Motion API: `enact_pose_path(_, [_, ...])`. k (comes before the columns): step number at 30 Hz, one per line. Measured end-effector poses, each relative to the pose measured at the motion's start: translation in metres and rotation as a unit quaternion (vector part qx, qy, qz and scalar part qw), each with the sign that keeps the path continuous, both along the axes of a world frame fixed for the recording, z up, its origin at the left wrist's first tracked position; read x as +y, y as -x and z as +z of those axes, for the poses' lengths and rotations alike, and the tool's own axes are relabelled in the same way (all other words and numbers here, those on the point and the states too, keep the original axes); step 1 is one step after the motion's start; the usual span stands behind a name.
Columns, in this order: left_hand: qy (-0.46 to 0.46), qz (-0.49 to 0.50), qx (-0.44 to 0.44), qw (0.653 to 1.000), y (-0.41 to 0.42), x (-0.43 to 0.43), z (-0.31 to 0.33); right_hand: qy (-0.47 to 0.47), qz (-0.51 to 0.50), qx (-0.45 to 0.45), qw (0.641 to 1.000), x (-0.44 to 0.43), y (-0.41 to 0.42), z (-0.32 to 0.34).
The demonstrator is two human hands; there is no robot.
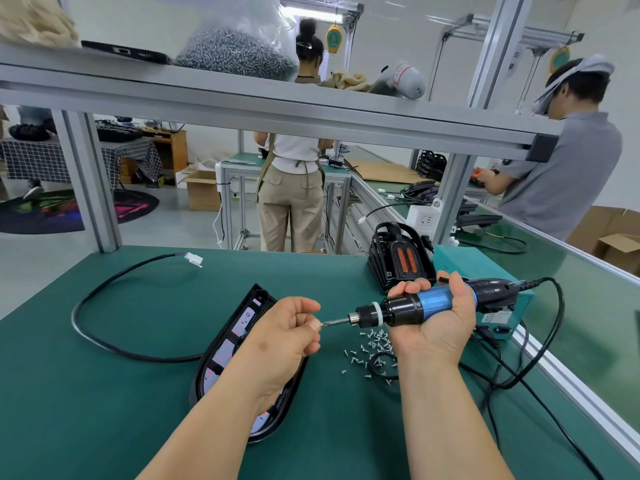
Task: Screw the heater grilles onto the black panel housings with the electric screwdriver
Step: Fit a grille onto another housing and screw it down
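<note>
Green desk (pixel 104 410): flat matte mat that carries all the work. It looks grippy enough to stop parts sliding under the tool's push.
Black panel housing (pixel 228 348): long, round-ended shell of smooth plastic. It lies open side up beneath the left forearm, showing pale inner plates with red marks. Steady it with the free hand before driving.
Black cable (pixel 104 341): rubbery loop that curves round the housing's left side and ends in a white plug (pixel 194 259).
Heater grilles (pixel 401 261): ribbed black frames with orange slots. They stand stacked upright at the back right, well apart from the housing.
Electric screwdriver (pixel 408 308): translucent blue barrel with a black knurled collar and a cord. It is held level, pointing left.
Right hand (pixel 440 320): palm up, with the fingers wrapped round the barrel. Best to keep off the trigger until the tip sits in its hole.
Left hand (pixel 294 327): thumb and forefinger are pinched together at the bit's tip and the other fingers are curled.
Screws (pixel 372 341): small, bright and pointed, scattered on the desk just below the tool.
Bit (pixel 337 321): slim steel shaft. What is pinched against it is too small to make out, most likely a screw being loaded. Seat it square on the tip, then turn the tool upright over the hole.
</note>
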State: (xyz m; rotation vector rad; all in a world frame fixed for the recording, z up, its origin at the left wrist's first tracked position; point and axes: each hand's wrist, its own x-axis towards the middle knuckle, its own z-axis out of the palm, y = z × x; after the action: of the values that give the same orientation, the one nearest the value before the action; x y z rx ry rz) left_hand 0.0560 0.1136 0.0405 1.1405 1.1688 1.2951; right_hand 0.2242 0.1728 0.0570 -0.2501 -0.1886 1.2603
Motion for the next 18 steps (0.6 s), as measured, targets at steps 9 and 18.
enact_pose_path(9, [0.016, 0.021, 0.031, 0.999, 0.000, 0.001, -0.002, 0.001, 0.002, -0.020, 1.000, -0.003, 0.004, 0.002])
enact_pose_path(18, [-0.095, 0.169, 0.302, 0.933, 0.034, 0.003, 0.023, 0.033, -0.022, 0.000, 0.999, -0.002, 0.000, 0.003])
